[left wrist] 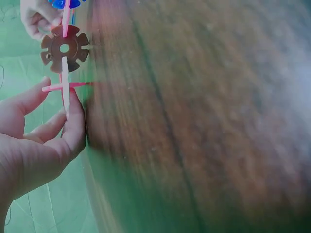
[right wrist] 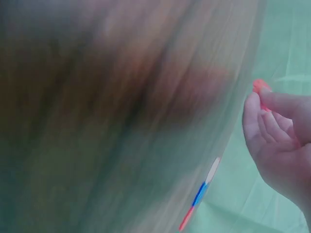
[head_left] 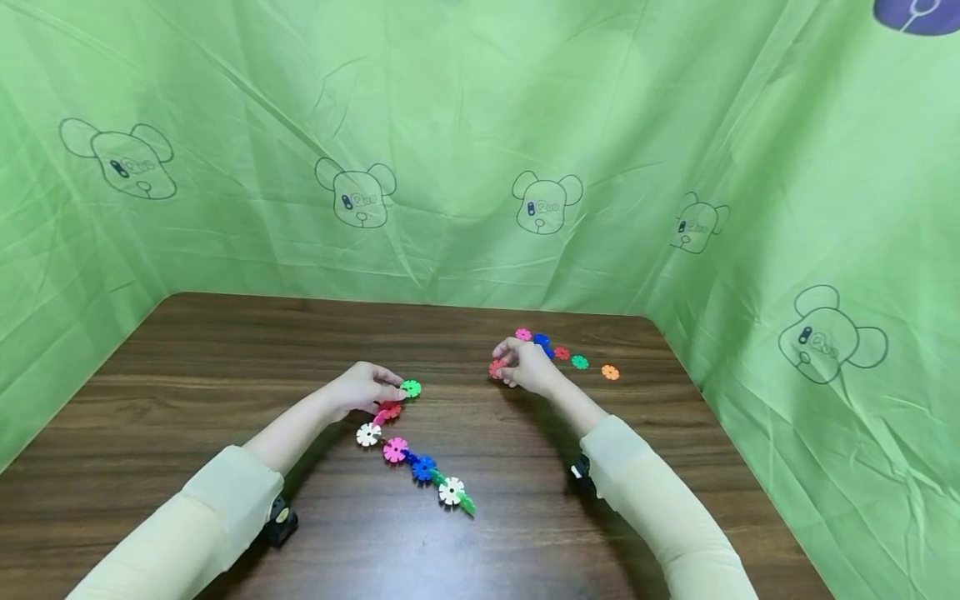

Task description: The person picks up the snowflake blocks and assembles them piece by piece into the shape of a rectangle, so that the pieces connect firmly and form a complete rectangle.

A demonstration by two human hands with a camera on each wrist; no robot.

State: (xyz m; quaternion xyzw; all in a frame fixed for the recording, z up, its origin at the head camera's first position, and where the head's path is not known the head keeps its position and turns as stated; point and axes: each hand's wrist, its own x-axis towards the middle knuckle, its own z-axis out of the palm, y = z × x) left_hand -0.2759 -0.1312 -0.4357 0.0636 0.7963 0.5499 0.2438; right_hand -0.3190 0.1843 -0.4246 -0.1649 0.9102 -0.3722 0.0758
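Observation:
My left hand (head_left: pixel 362 388) holds the far end of a chain of interlocked notched plastic discs, close to a green disc (head_left: pixel 411 389) and a red disc (head_left: pixel 391 410). From there the chain runs toward the front right, past a white disc (head_left: pixel 368 434), a pink disc (head_left: pixel 395 450), a blue disc (head_left: pixel 423 468) and another white disc (head_left: pixel 452 492). In the left wrist view, the fingers touch the chain below a brown-looking disc (left wrist: pixel 72 42). Farther right, my right hand (head_left: pixel 529 368) pinches a red disc (right wrist: pixel 261 86) between thumb and fingers.
Loose discs lie beyond and right of the right hand: pink (head_left: pixel 523 334), blue (head_left: pixel 541 340), red (head_left: pixel 562 353), green (head_left: pixel 580 362) and orange (head_left: pixel 611 372). Green cloth (head_left: pixel 450 250) hangs around the wooden table (head_left: pixel 247 333). Each wrist wears a small black device.

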